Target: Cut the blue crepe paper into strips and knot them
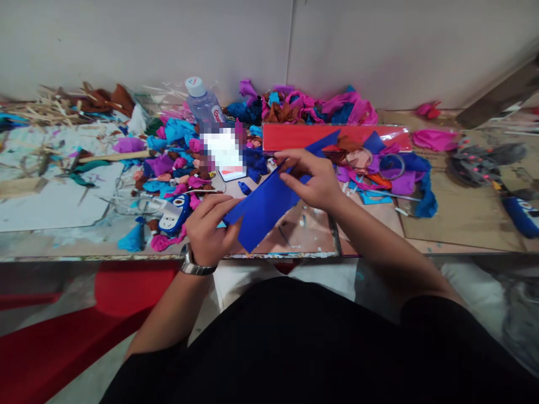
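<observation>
A flat piece of deep blue crepe paper or thin cloth [265,209] is stretched between my hands above the front of the table. My left hand [213,229], with a metal watch on its wrist, pinches the sheet's left end. At the upper right edge, the thumb and fingers of my right hand [309,177] close on the same sheet. Its lower corner hangs free in a point. Just behind it lie a lit phone [233,171] with a blurred screen and small dark blue twisted pieces [255,163].
Coloured scraps [181,132] crowd the table around a clear bottle [204,104]. A red flat package [295,137] lies at the back. Blue power strip [173,216] with cables sits left, cardboard [463,219] right. A red chair [126,289] stands below left.
</observation>
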{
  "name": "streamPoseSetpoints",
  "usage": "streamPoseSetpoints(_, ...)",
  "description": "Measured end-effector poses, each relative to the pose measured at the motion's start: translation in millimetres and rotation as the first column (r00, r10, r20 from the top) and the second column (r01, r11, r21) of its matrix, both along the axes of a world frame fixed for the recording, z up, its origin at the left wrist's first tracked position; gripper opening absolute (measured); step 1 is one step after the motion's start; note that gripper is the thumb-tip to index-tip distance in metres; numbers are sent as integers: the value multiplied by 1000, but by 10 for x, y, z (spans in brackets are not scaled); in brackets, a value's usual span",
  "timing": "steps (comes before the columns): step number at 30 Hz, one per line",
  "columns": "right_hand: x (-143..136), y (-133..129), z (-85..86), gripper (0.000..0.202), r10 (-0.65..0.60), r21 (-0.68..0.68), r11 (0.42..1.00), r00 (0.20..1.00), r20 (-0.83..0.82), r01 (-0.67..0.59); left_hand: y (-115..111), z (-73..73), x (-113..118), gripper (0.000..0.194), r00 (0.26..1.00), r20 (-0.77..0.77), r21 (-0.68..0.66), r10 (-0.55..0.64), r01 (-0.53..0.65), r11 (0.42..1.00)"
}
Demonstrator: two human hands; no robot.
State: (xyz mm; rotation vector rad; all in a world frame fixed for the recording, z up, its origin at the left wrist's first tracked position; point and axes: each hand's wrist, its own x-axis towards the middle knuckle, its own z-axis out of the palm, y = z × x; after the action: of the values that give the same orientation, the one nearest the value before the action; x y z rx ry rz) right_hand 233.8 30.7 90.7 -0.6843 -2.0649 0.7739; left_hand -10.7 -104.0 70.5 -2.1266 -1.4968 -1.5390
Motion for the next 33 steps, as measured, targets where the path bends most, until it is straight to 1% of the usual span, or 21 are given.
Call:
streamPoseSetpoints(2, -39, -80, 17, 37, 49, 129, 990, 999, 16, -51, -12, 3, 53, 24, 1000, 0, -18, -28, 28, 999)
streamPoseSetpoints(5, -116, -198, 29, 31, 119, 323, 941, 993, -23, -105, -29, 21, 128, 17, 996, 38, -68, -81, 83, 994)
streamPoseSetpoints(7, -160, -259, 33, 30, 159, 400, 907, 987, -34, -132, -39, 48, 165, 15, 985, 110, -89, -131, 141, 986)
streamPoseSetpoints(9, -192, -301, 35, 29, 178, 442, 886, 983, -39, -143, -54, 84, 186, 15, 966, 182, -103, -183, 204, 974)
streamPoseSetpoints(12, -220, -337, 40, 29, 148, 458, 881, 988, -40, -114, -87, 122, 195, 18, 928, 291, -156, -233, 286, 945)
streamPoseSetpoints(15, -231, -363, 48, 27, 121, 449, 889, 992, -35, -92, -121, 101, 189, 21, 889, 395, -207, -231, 331, 921)
streamPoseSetpoints(17, -234, -381, 58, 27, 154, 448, 885, 988, -31, -124, -135, 56, 182, 22, 869, 445, -225, -216, 342, 912)
streamPoseSetpoints(20, -238, -413, 70, 31, 224, 468, 861, 975, 6, -201, -146, -15, 168, 23, 824, 533, -236, -191, 362, 902)
streamPoseSetpoints(23, -250, -450, 79, 29, 242, 478, 846, 969, 51, -236, -158, -49, 150, 25, 787, 587, -253, -191, 402, 880)
streamPoseSetpoints(26, -265, -484, 100, 25, 229, 461, 860, 973, 37, -220, -178, -51, 128, 25, 789, 573, -271, -221, 437, 858)
streamPoseSetpoints(28, -272, -497, 115, 23, 228, 449, 868, 973, 22, -214, -196, -44, 112, 23, 797, 556, -266, -236, 440, 858)
streamPoseSetpoints(31, -283, -499, 119, 20, 240, 449, 864, 970, 32, -228, -219, -13, 98, 21, 841, 490, -267, -230, 396, 879)
streamPoseSetpoints(33, -292, -497, 107, 20, 230, 451, 862, 971, 61, -232, -226, 29, 108, 19, 885, 423, -272, -196, 330, 904)
